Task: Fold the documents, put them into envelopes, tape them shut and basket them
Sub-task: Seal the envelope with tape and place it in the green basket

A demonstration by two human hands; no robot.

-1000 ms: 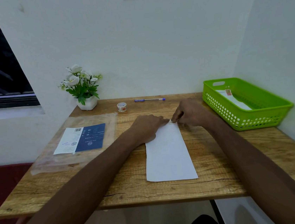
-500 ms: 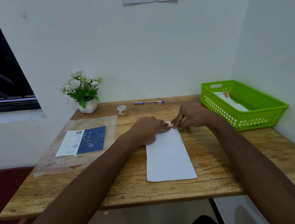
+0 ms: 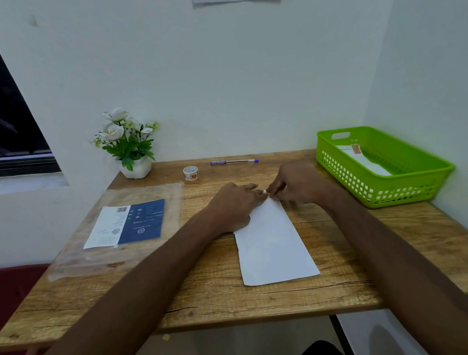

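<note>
- Head view: folded paper (image 3: 272, 243) lies flat, left of green basket (image 3: 385, 163).
- Left hand (image 3: 234, 203) rests flat on paper's far end, fingers straight.
- Right hand (image 3: 294, 183) pinches paper's far edge.
- Basket holds a taped envelope (image 3: 361, 157).

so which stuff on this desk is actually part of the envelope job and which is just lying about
Job: white paper under both hands, tape roll, green basket holding a taped envelope, plastic packet.

Lying about: flower pot, blue pen.
</note>
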